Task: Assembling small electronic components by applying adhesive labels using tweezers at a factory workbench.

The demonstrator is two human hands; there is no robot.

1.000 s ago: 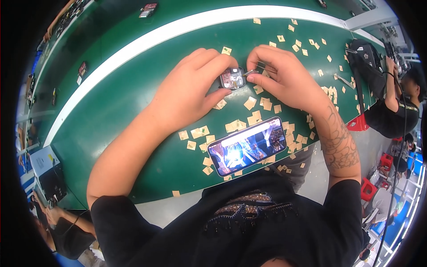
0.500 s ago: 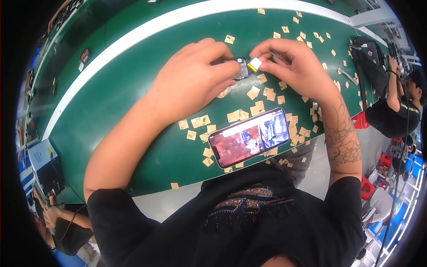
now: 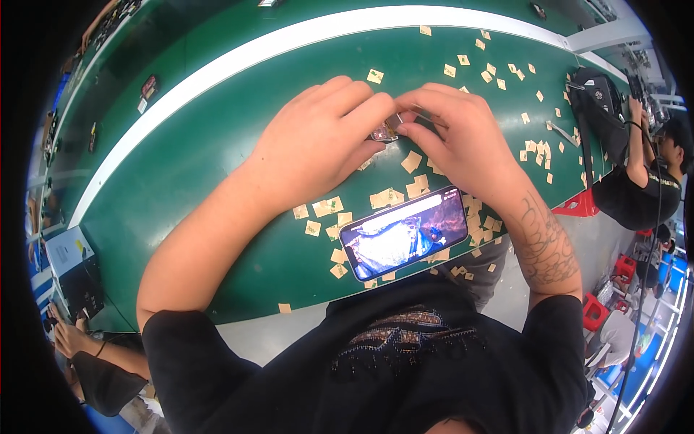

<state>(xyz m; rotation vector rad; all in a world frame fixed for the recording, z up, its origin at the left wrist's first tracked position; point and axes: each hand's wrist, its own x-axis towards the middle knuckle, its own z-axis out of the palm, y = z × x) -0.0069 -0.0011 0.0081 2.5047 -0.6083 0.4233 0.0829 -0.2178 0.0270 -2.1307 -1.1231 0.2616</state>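
My left hand (image 3: 318, 137) is closed on a small open electronic housing (image 3: 383, 133), dark-edged with a shiny inside, above the green bench. Most of that housing is hidden by my fingers. Right beside it, the thumb and forefinger of my right hand (image 3: 455, 134) are pinched at the housing's edge. Between them shows a sliver of a small pale battery (image 3: 398, 121), largely covered now. A thin metal strip, perhaps tweezers (image 3: 425, 111), lies inside my right fingers. Below my hands a phone (image 3: 405, 235) with a lit screen lies on the bench.
Many tan adhesive squares (image 3: 411, 161) are scattered over the green bench (image 3: 195, 152). Metal tweezers (image 3: 563, 133) and a black bag (image 3: 600, 98) are at the right. A white rail (image 3: 210, 58) borders the far side. A person (image 3: 640, 173) sits at the right.
My right hand has moved left and slightly down, bringing the battery against the housing in my left hand. The housing has tilted and is more covered. The phone's picture has changed.
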